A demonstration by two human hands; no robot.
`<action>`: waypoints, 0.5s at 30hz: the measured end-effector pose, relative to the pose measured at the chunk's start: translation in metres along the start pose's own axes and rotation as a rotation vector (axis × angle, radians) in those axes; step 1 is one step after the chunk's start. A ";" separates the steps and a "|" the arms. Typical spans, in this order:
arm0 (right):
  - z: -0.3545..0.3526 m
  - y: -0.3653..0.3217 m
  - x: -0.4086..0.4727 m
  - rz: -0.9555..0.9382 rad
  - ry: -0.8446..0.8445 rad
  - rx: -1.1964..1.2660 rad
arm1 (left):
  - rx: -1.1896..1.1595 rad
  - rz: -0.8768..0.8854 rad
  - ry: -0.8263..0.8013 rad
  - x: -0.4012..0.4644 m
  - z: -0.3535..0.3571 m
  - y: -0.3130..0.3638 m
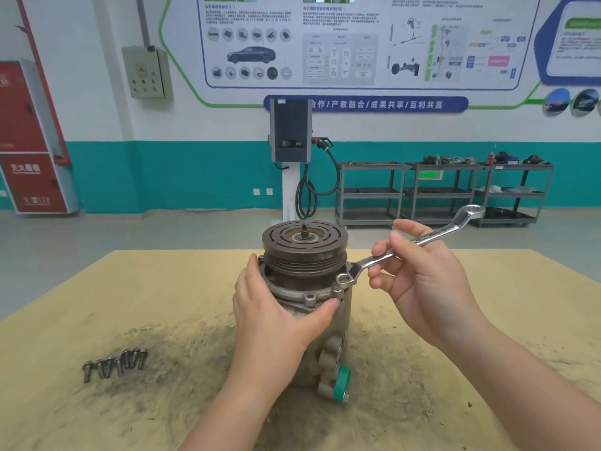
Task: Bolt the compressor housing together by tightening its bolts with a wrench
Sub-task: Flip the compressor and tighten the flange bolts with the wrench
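Compressor housing [338, 323] — centre of the frame, standing upright on the stained yellow table [162, 288], dark grooved pulley [305, 239] uppermost.

Left hand [276, 314] — spread open and pressed flat round the housing's near-left side, thumb lying along the flange.

Right hand [422, 281] — right of centre, fingers closed on the shank of a ring wrench [411, 243]; lower ring seated over a bolt [344, 280] at the flange's right edge, upper ring slanting to the upper right.

Loose bolts [114, 366] — a small cluster, lower left on the table, well apart from the housing.
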State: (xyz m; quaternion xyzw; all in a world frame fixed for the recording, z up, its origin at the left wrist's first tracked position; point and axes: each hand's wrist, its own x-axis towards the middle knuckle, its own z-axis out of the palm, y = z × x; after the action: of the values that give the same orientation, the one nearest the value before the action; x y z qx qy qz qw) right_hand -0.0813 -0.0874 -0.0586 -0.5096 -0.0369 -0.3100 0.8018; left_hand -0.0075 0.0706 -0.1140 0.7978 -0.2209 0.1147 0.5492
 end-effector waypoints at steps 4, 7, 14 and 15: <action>-0.001 0.009 0.007 0.052 -0.014 0.036 | -0.057 -0.033 -0.028 0.003 -0.001 -0.011; -0.002 0.013 0.010 0.056 -0.020 0.019 | -0.079 -0.023 -0.010 -0.001 0.000 -0.017; -0.008 0.010 0.017 0.279 0.025 0.125 | -0.112 0.001 -0.010 -0.001 0.001 -0.021; -0.006 0.010 0.020 0.313 0.032 0.132 | -0.116 0.003 0.002 -0.002 0.002 -0.021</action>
State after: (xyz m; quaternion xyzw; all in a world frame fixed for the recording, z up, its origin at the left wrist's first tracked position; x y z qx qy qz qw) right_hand -0.0614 -0.0991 -0.0620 -0.4502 0.0354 -0.1861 0.8726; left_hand 0.0004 0.0755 -0.1326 0.7641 -0.2279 0.1032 0.5946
